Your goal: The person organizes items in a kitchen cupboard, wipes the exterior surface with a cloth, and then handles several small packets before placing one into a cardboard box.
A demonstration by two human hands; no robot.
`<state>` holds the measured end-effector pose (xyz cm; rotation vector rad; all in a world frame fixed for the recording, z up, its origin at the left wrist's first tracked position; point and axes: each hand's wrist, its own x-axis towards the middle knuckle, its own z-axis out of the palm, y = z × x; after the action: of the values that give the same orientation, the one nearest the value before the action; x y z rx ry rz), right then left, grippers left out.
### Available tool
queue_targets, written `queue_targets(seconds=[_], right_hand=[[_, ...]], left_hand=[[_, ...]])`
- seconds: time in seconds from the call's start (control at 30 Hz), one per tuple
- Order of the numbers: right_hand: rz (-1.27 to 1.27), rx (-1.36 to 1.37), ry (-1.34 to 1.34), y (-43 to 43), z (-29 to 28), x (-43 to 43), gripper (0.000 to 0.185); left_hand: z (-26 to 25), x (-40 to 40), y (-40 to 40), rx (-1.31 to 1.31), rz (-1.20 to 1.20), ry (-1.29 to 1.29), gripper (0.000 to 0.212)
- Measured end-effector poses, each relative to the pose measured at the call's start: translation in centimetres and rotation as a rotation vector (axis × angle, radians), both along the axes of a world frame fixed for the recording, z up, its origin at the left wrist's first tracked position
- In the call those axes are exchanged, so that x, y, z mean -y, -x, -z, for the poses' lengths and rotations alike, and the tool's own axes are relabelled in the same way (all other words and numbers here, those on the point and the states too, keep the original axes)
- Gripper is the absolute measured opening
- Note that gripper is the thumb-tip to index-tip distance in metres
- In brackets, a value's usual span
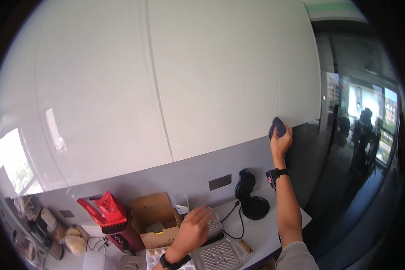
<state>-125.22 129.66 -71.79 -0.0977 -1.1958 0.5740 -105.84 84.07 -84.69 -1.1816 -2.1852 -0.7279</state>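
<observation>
My right hand (282, 143) reaches up to the lower right part of the glossy white wall cabinets (219, 81). It grips a dark blue cloth (277, 129), bunched up and pressed against the bottom edge near a door seam. Lower down, my left hand (196, 229) hovers over the counter with loosely extended fingers; nothing shows in it, though its palm is hidden. Beneath and beside that hand are a ridged metal tray (219, 255), a perforated metal rack (214, 223) and a white tray of eggs (152, 258).
A dark round appliance (255, 207) stands with its lid raised, its cord looping across the counter (266, 194). Further left are an open cardboard box (155, 211), a dark red appliance (125, 238) with a red bag (109, 209) on top. A dark reflective panel (344, 162) rises at right.
</observation>
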Motion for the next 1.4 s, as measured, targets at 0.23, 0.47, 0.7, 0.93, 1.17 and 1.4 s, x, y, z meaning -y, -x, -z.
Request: queue_targets(seconds=[0.23, 0.47, 0.7, 0.93, 1.17, 1.4], right_hand=[[-0.232, 0.084, -0.137, -3.4, -0.2, 15.7, 0.037], [-0.424, 0.085, -0.518, -7.1, -2.4, 39.0, 0.049], [-0.484, 0.067, -0.665, -8.3, -3.4, 60.3, 0.062], [-0.485, 0.111, -0.669, -8.3, -3.9, 76.5, 0.054], [-0.462, 0.118, -0.662, -9.8, -3.8, 83.8, 0.048], [-0.471, 0.149, -0.673, -11.9, -1.9, 91.3, 0.049]], left_hand=[[7.9, 8.0, -7.3, 0.383, -0.231, -0.253, 0.026], [12.1, 16.3, -15.3, 0.521, -0.433, -0.291, 0.028], [16.8, 28.6, -26.3, 0.501, -0.665, -0.411, 0.027], [21.1, 38.2, -39.3, 0.539, -0.887, -0.502, 0.026], [24.4, 45.7, -49.0, 0.589, -1.068, -0.532, 0.025], [27.7, 49.3, -57.0, 0.724, -1.239, -0.549, 0.025]])
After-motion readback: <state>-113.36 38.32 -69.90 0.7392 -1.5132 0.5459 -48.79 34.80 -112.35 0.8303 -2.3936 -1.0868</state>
